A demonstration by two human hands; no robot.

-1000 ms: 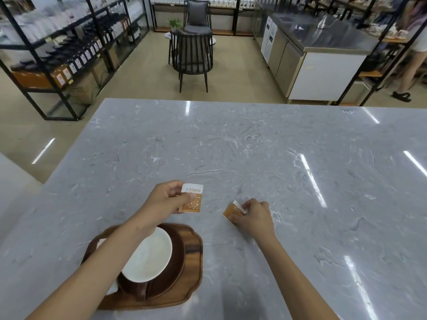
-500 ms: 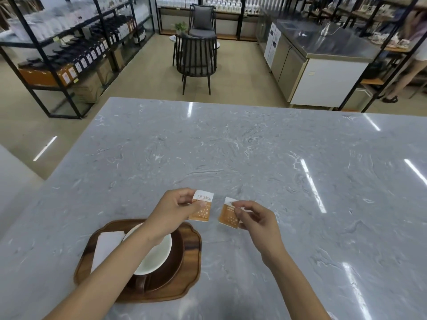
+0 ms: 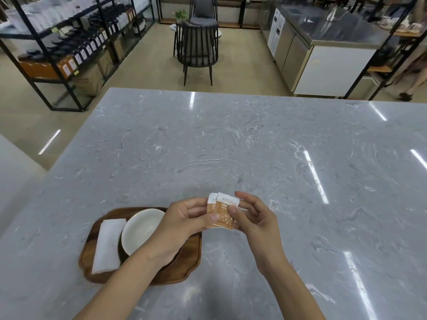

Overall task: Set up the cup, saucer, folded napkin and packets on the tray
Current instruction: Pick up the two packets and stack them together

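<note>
While the folded napkin (image 3: pixel 106 245) lies along the tray (image 3: pixel 187 270) at left, beside the white cup (image 3: pixel 141 228) on its dark saucer (image 3: pixel 122 250): left hand (image 3: pixel 184 219) pinching the two overlapped packets (image 3: pixel 222 212) above the surface (image 3: pixel 254 146), right hand (image 3: pixel 253 215) pinching them too. Best squared edge to edge, then laid flat on bare tray wood, clear of the cup.

The grey marble tabletop (image 3: pixel 254 146) lay bare far and right of both hands. Near left, the dark wooden tray (image 3: pixel 184 262) was crowded by a white cup (image 3: pixel 138 229) and folded white napkin (image 3: pixel 107 245).
</note>
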